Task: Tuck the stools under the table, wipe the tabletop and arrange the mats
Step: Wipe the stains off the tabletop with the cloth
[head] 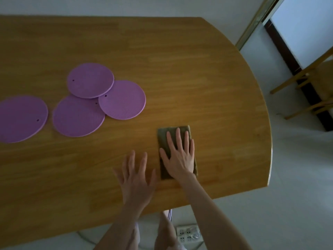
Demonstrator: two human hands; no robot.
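Step in hand, likely: wiping worktop (198, 69). Right hand (180, 156) presses flat on folded olive cloth (163, 136), fingers straight and spread, close to worktop's near edge. Left hand (137, 177) just beside cloth, fingers straight and apart, holding nothing; contact with wood unclear. 4 purple mats (77, 118) lie to left, 3 overlapping, 1 apart. Good practice: even palm pressure, overlapping strokes, cloth kept folded; left hand shifts mats to wipe beneath. Stool (288, 83) stands on floor, well apart, right.

home dining room | wooden table (180, 60) | round mats (122, 100) | tiled floor (297, 177)
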